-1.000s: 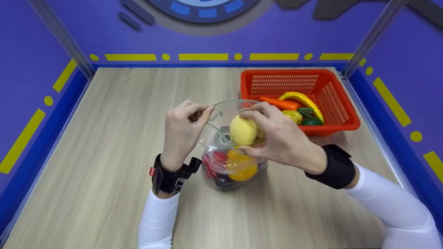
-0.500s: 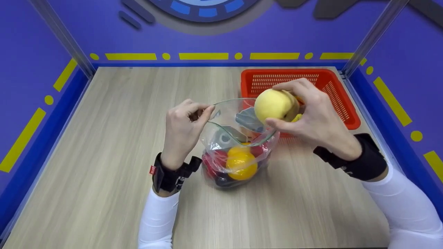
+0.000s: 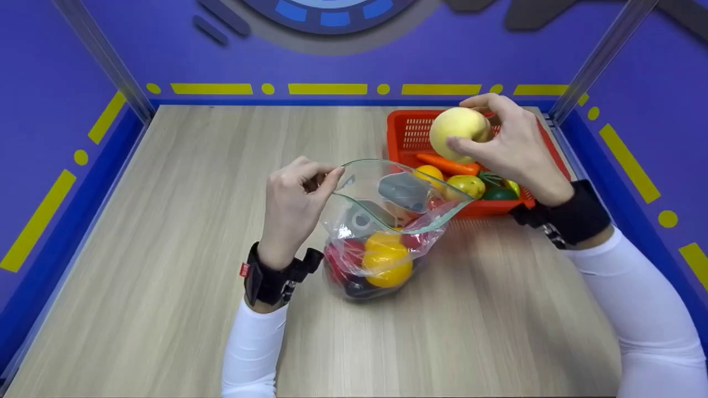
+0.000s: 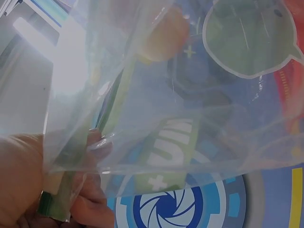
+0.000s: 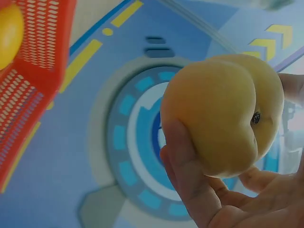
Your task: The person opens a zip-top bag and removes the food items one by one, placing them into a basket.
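Note:
Between its thumb and fingers my left hand pinches the rim of a clear plastic bag, whose mouth gapes toward the right. Inside the bag lie a shiny orange-yellow ball-shaped fruit, a red piece and a dark piece. Over the red basket, my right hand grips a pale yellow peach. The right wrist view shows the crease and dark stem dent of the peach. In the left wrist view the bag covers part of the left hand.
The basket stands at the back right, holding a carrot, an orange fruit, a yellow speckled fruit and a dark green piece. Blue-purple panels enclose the wooden table at back and sides.
My right hand has carried the peach from the bag's mouth up and right to above the basket. The bag's right rim now stands free. My left hand stays at the rim.

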The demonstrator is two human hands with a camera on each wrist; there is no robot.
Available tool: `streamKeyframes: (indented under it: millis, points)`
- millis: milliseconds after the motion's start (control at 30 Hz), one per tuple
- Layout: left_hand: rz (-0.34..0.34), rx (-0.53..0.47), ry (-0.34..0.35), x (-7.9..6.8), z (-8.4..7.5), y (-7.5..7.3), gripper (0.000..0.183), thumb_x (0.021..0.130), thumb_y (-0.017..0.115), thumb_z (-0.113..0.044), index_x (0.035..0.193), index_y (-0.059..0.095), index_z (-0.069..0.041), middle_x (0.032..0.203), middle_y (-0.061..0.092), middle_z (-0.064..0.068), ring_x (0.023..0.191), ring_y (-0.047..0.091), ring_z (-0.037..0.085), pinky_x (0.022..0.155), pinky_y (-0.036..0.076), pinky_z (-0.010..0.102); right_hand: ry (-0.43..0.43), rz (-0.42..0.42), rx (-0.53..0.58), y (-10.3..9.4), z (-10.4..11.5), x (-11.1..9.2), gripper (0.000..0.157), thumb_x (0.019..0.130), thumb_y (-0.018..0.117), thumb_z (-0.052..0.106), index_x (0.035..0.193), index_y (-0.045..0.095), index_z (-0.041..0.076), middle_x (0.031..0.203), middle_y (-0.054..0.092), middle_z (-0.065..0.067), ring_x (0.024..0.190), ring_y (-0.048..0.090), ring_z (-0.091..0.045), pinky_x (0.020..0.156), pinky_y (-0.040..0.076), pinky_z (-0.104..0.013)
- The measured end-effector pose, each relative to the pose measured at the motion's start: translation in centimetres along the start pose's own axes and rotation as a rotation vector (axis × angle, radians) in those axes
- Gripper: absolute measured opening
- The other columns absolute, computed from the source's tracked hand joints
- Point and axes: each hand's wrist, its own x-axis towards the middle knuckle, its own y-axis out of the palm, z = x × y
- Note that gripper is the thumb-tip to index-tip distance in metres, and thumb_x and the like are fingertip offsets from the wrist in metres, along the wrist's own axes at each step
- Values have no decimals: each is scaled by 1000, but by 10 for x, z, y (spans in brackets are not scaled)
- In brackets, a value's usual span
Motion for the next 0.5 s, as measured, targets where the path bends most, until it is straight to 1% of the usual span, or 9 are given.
streamKeyframes:
  millis: [100,200,300,500]
  points:
    - [3,-2,-3,0,0,0,13,95,80,-14,89,82,-2,71,62,11,64,52,13,61,40,17,49,87,-17,11,-12,15,59,87,86,36,135,65,9,131,63,-17,105,56,-30,82,46,-36]
    - [5,-3,-7,0,0,0,13,95,80,-14,89,82,-2,72,63,11,64,52,13,61,40,17,75,172,-50,26,-26,29,64,87,85,39,138,63,7,133,62,-18,110,57,-34,87,48,-43]
    - [7,0,-10,0,0,-1,13,95,80,-14,90,82,-2,72,63,11,64,52,13,61,40,17,100,235,-72,42,-41,43,67,87,85,39,140,61,5,135,62,-19,112,58,-34,90,51,-45]
    - [9,5,-6,0,0,-1,14,95,80,-14,89,82,-2,72,63,11,64,53,14,61,40,17,166,323,-118,69,-66,69,66,91,80,38,141,57,2,131,64,-18,109,60,-33,93,54,-43]
